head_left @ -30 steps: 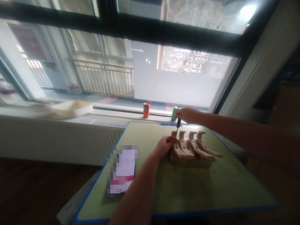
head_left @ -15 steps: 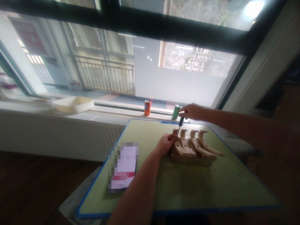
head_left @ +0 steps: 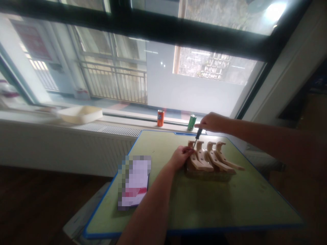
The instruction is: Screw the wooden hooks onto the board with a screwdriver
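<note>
A wooden rack with several curved hooks (head_left: 212, 159) lies on the green table (head_left: 204, 200). My left hand (head_left: 181, 156) is closed on the leftmost hook and holds it steady. My right hand (head_left: 211, 122) grips the black handle of a screwdriver (head_left: 197, 137), whose shaft slants down and left, its tip at the leftmost hook next to my left fingers.
A blurred white and red packet (head_left: 134, 187) lies at the table's near left. On the windowsill behind stand an orange can (head_left: 160, 118) and a green can (head_left: 191, 122), with a pale tray (head_left: 80, 113) further left. The table has a blue edge.
The screwdriver has tilted, its handle moving slightly right with my right hand. The view shifted a little. My left hand stays on the hook.
</note>
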The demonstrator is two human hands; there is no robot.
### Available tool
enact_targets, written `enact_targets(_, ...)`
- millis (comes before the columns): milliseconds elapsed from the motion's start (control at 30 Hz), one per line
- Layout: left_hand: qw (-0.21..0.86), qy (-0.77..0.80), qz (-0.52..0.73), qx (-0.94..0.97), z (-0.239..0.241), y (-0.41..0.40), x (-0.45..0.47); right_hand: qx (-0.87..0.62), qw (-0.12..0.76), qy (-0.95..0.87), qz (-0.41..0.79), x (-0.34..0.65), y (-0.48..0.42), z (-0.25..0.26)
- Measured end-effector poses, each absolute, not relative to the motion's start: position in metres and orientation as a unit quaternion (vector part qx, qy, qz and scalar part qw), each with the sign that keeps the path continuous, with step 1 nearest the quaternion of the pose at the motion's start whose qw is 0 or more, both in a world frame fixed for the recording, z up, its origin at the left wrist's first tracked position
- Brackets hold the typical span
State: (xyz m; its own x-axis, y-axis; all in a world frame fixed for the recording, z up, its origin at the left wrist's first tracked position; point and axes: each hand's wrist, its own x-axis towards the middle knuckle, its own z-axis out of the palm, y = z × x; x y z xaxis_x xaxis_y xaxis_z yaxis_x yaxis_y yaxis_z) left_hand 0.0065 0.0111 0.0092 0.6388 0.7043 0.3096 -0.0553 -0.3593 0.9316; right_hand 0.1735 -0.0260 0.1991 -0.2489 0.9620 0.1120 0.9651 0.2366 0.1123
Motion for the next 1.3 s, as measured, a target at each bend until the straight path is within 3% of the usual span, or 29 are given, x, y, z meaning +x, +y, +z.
enact_targets(133,0.525,0.205,0.363,0.742,0.01,0.011,0.007,-0.583,0.04,-0.81,-0.044,0.172,-0.029,0.195)
enact_targets(433,0.517,0.218,0.362,0.744,0.012,0.009,0.006,-0.602,0.002,-0.798,-0.006,0.171,-0.019,0.202)
enact_targets(600,0.504,0.226,0.359,0.752,0.011,0.01,0.005,-0.617,0.243,-0.739,0.119,0.154,-0.022,0.176)
enact_targets(900,0.537,0.208,0.381,0.724,0.009,0.01,0.01,-0.581,0.517,-0.572,0.26,0.13,-0.022,0.14)
enact_targets(1100,0.471,0.239,0.375,0.761,0.008,0.01,0.009,-0.535,0.627,-0.495,0.275,0.122,-0.019,0.129)
enact_targets(1300,0.423,0.274,0.365,0.783,0.003,0.009,0.012,-0.502,0.658,-0.468,0.311,0.121,-0.016,0.127)
